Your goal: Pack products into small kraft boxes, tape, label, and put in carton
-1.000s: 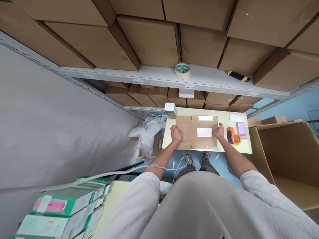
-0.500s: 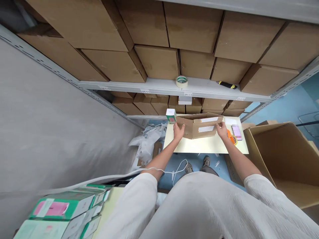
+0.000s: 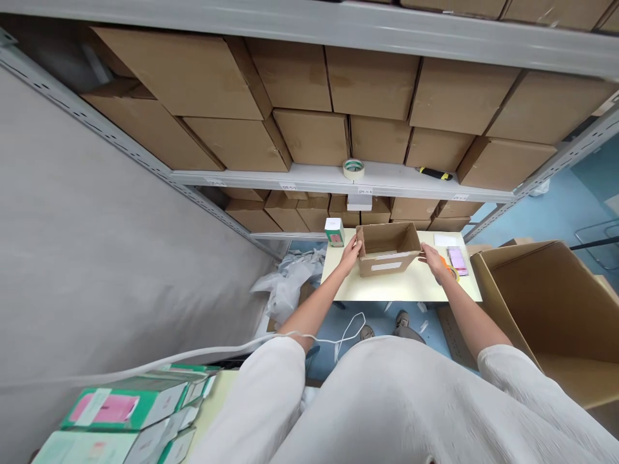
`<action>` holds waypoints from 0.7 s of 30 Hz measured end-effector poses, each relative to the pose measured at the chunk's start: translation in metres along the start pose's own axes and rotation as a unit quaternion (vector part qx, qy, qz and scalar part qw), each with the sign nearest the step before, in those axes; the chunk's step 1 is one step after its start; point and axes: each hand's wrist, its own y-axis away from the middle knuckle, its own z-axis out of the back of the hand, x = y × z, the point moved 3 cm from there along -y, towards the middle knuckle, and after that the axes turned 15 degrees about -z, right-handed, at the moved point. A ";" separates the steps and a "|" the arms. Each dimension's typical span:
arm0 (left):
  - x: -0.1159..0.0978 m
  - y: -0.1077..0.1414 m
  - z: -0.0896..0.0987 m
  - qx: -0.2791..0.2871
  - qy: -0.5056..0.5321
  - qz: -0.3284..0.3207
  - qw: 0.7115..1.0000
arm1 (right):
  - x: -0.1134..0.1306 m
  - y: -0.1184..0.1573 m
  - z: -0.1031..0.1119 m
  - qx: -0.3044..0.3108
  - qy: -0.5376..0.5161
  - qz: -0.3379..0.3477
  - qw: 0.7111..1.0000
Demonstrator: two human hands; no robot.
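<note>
An open-topped cardboard box [image 3: 366, 266] is held upright over the pale yellow table [image 3: 387, 291], with white labels on its front. My left hand [image 3: 351, 253] grips its left side, thumb at the rim. At the right corner, the fingers of my right hand [image 3: 432, 259] close on the box's edge. A small green and white box [image 3: 334, 232] stands near my left hand. Beside my right hand lie orange and yellow tape rolls [image 3: 453, 273], partly hidden by it, and a purple pack [image 3: 457, 260].
Brown cartons [image 3: 309, 136] fill the rack above; a tape roll [image 3: 353, 169] and a yellow-black cutter [image 3: 434, 173] lie on its shelf [image 3: 309, 180]. A large open carton [image 3: 503, 283] stands right. Crumpled white plastic [image 3: 285, 283], a white cable [image 3: 207, 351] and green cartons [image 3: 104, 407] are left.
The folded, slanted cardboard has been squared into an open box shape between my hands. My left hand has shifted slightly right and up on its side. The view has tilted up slightly.
</note>
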 end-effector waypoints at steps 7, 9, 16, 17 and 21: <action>0.014 -0.001 0.005 0.000 0.246 -0.014 0.969 | 0.004 0.000 0.003 0.065 0.023 0.004 0.998; 0.017 -0.003 0.006 0.010 0.250 -0.026 0.968 | 0.005 -0.003 0.002 0.076 0.027 0.005 0.997; 0.025 -0.008 0.010 0.013 0.214 -0.067 0.974 | 0.005 -0.022 -0.006 0.054 0.051 0.050 0.996; 0.027 -0.008 0.011 0.008 0.214 -0.067 0.974 | 0.004 -0.026 -0.007 0.052 0.042 0.054 0.996; 0.029 -0.007 0.015 0.009 0.218 -0.079 0.973 | 0.004 -0.036 -0.006 0.065 0.024 0.064 0.996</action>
